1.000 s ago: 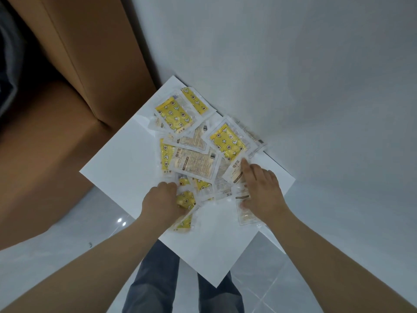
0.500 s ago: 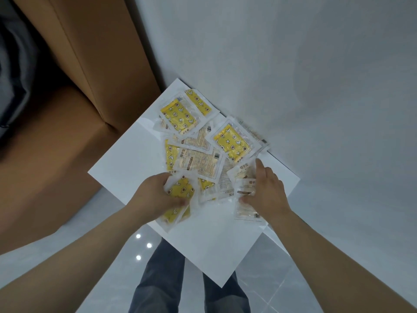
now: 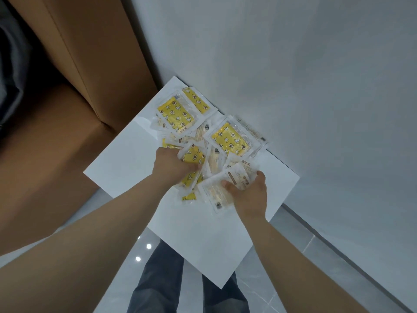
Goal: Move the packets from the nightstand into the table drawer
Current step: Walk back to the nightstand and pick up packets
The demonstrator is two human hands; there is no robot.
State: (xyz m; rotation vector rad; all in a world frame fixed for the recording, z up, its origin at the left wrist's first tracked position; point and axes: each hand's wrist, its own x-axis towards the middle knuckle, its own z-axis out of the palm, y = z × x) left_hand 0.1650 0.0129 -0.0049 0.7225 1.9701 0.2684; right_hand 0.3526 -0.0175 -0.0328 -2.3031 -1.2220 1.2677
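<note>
Head view: packets (image 3: 209, 141) lie in a loose overlapping pile on the white top of the nightstand (image 3: 126, 168), toward its far side against the wall (image 3: 293, 64); some show yellow printed faces, others pale faces with brown lettering; the lettering is too small to read.

Left hand (image 3: 171, 166): fingers curled round a bunch of yellow packets at the near edge of the pile; the bunch sticks out above and below the fist; exact count in the grip cannot be told.

Right hand (image 3: 250, 195): thumb on top, fingers curled underneath, holding a bundle of pale packets just beside the left hand's bunch; the 2 bunches touch or nearly touch, which of the 2 cannot be told.

Remaining packets rest flat beyond both hands; 1 yellow packet lies near the far corner, another near the wall edge.

Surroundings: brown cardboard box (image 3: 67, 109) stands to the left, touching the nightstand's far-left edge; glossy grey tiled floor (image 3: 293, 256) below; 2 blue trouser legs (image 3: 155, 279) visible under the near corner.
</note>
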